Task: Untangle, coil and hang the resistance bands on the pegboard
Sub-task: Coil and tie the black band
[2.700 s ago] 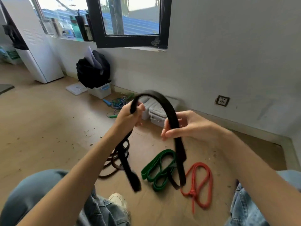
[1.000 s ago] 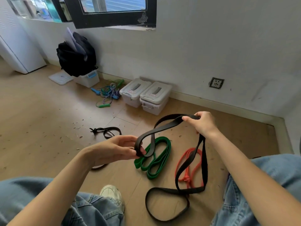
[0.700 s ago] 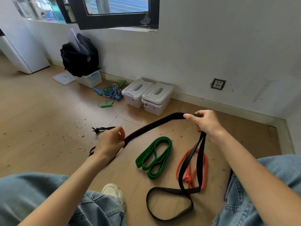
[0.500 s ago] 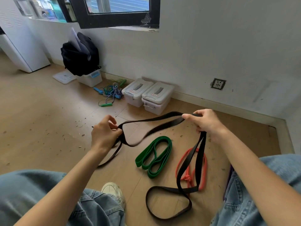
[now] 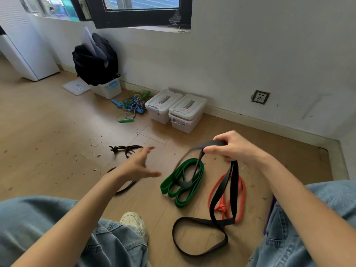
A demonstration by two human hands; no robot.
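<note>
Release of the flat black rubber resistance band [image 5: 223, 193] by the left hand [image 5: 134, 168], whose fingers now spread empty beside it, leaves the loop untwisted and ready for coiling. The right hand [image 5: 234, 149] pinches its top fold; the lower loop trails on the wooden floor [image 5: 48, 151] across the knotted red band [image 5: 240, 199], beside the green band [image 5: 183, 182].

Left hand [image 5: 137, 166] splayed, right hand [image 5: 234, 149] gripping

A long black band [image 5: 223, 197] hangs from above, its lower loop lying open on the floor. A green band [image 5: 182, 185] lies folded in loose loops beside it. A red band [image 5: 241, 199], knotted near its middle, lies under the black one's hanging strands. A dark knotted band [image 5: 125, 149] lies farther left.
</note>
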